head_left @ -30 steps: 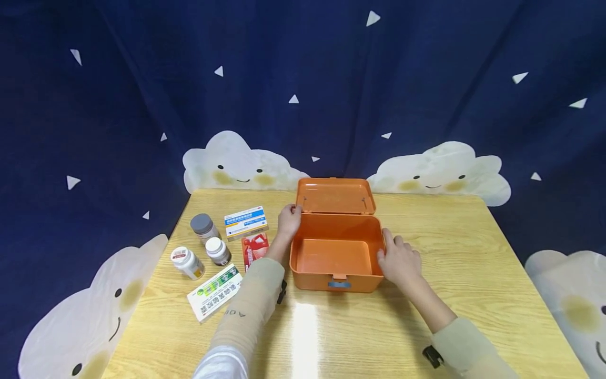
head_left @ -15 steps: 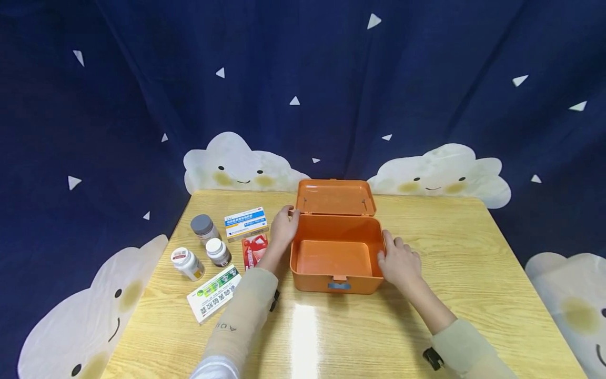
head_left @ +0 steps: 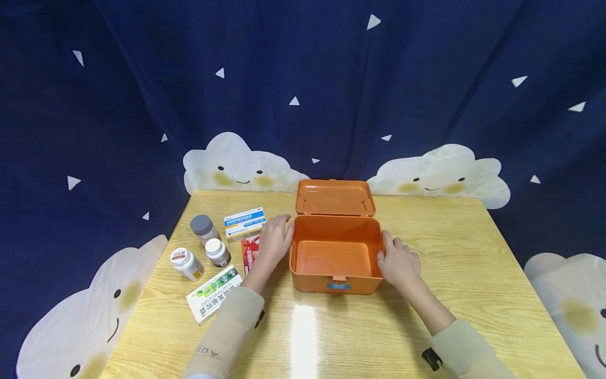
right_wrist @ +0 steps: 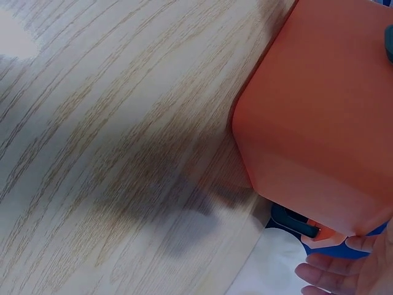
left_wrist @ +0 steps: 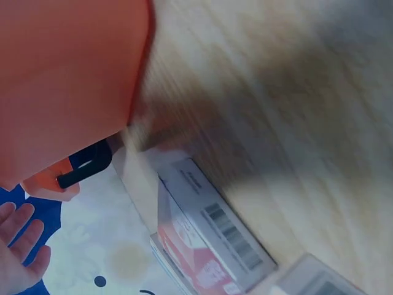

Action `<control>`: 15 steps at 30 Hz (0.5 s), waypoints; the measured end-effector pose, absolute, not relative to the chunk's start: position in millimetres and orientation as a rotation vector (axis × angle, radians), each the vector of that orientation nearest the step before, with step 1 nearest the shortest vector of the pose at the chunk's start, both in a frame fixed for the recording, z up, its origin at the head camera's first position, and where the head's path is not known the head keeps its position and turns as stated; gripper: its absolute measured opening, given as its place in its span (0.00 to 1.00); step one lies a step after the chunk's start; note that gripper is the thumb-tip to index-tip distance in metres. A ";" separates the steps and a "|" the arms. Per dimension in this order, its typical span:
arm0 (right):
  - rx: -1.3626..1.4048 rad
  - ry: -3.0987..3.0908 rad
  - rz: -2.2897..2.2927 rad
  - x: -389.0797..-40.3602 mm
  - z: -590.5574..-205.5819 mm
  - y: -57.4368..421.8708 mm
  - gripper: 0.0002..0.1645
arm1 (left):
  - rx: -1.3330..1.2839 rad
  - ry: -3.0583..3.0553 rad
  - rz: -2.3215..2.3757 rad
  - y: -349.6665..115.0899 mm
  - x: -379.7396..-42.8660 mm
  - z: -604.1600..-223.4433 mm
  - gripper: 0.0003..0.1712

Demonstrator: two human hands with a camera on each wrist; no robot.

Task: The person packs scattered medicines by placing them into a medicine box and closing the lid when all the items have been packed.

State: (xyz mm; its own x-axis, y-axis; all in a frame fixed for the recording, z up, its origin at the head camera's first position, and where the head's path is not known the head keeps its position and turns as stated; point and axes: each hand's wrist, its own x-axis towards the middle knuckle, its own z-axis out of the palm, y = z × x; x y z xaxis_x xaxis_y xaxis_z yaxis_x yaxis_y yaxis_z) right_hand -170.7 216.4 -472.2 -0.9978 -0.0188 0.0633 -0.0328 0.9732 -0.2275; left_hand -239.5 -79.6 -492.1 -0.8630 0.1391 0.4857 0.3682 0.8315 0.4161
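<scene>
An orange plastic storage box (head_left: 338, 285) stands on the table with its lid (head_left: 336, 197) tipped back. My right hand (head_left: 400, 261) holds the box's right wall near the rim, its thumb over the edge. The right wrist view shows the hand's other fingers (right_wrist: 331, 273) loosely extended outside the box. My left hand (head_left: 274, 239) is left of the box, fingers loose and holding nothing. It is above a red medicine box (head_left: 249, 252), partly covering it. A blue-and-white medicine box (head_left: 244, 223) lies just behind that hand.
On the left side of the table (head_left: 454, 295) stand a grey-capped bottle (head_left: 203, 227) and two white-capped bottles (head_left: 218, 251). A white-and-green medicine box (head_left: 213, 295) lies in front of them. Behind the table hangs a dark blue curtain (head_left: 331, 79) with clouds.
My left hand has let go of the box's back left corner and moved left and nearer, over the red medicine box. The right hand and the storage box have stayed in place.
</scene>
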 end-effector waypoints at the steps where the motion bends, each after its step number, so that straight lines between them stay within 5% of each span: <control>1: 0.039 -3.060 0.355 -170.6 -472.2 216.4 0.31 | -0.389 -2.572 -0.683 -81.1 -236.9 -492.0 0.16; 15: 0.036 -3.078 0.357 -170.4 -471.4 216.7 0.31 | -0.484 -2.612 -0.447 -107.7 -203.0 -502.8 0.20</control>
